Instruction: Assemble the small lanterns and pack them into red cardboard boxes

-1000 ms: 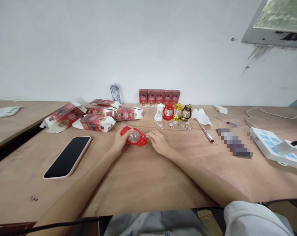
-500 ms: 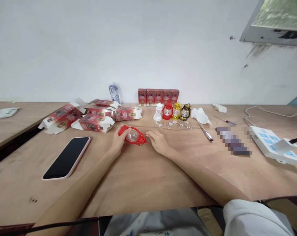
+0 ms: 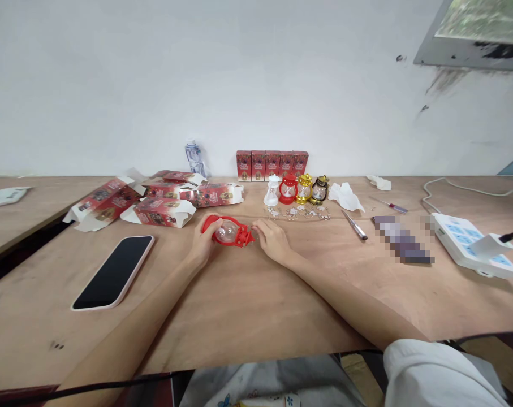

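At the middle of the table (image 3: 239, 311), in the head view, the left hand (image 3: 202, 243) grips the base end of a red lantern (image 3: 227, 232), thumb pressed over its side. The lantern is held on its side, its top pointing toward the right hand (image 3: 275, 240). The right hand's thumb and fingertips are bunched just beside that top; whether they pinch a fine part cannot be told.

Risk: a slack left-hand hold could let the lantern roll about its long axis. Excess thumb pressure may flex the frame around the clear globe. Any small part at the top could slip from the fingertips and be hard to find among the loose metal pieces (image 3: 298, 212).

Surroundings: behind the right hand lie these pieces, with a white lantern (image 3: 272, 192), a second red lantern (image 3: 288, 190), a gold lantern (image 3: 304, 190) and a dark lantern (image 3: 319, 191) upright beyond them. Opened boxes (image 3: 165, 212) limit clearance beyond the left hand; a phone (image 3: 114, 271) lies beside the left forearm. Crumpled paper (image 3: 345, 196), a screwdriver (image 3: 354, 225) and a power strip (image 3: 472, 249) lie to the right. Nothing stands between the hands and the held lantern.
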A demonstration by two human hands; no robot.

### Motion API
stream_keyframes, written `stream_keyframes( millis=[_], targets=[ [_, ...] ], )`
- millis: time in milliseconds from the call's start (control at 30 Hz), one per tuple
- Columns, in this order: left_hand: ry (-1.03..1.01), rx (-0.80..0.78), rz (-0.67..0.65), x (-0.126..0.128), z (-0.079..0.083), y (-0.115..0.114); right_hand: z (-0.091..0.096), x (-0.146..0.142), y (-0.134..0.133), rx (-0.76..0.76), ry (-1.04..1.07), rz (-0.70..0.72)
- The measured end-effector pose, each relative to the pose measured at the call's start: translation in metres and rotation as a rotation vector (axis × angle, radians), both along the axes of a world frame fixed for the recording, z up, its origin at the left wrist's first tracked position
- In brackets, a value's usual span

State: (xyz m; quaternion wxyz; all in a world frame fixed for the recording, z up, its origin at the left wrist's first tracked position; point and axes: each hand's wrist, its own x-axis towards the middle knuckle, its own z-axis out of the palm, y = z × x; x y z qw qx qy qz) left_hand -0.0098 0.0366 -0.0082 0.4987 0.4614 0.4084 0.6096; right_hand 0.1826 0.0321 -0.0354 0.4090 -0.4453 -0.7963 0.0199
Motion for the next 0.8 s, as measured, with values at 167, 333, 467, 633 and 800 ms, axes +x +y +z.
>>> stream_keyframes(
  millis=[167,333,467,633,800],
  targets=[
    [0.026,-0.061,0.083,0.002,0.001,0.000,-0.002,0.003,0.004,-0.119,0.136,0.090],
    [0.005,-0.120,0.077,0.003,0.004,-0.002,-0.003,0.003,0.005,-0.189,0.131,0.120],
    [0.051,-0.064,0.089,0.004,0.007,-0.005,-0.002,0.003,0.005,-0.158,0.086,-0.005],
    [0.086,-0.073,0.169,0.008,0.005,-0.005,-0.002,0.004,0.006,-0.051,0.163,-0.165],
    [0.128,0.019,0.287,0.010,-0.006,-0.001,0.000,0.001,-0.002,0.107,0.143,-0.084]
  ],
)
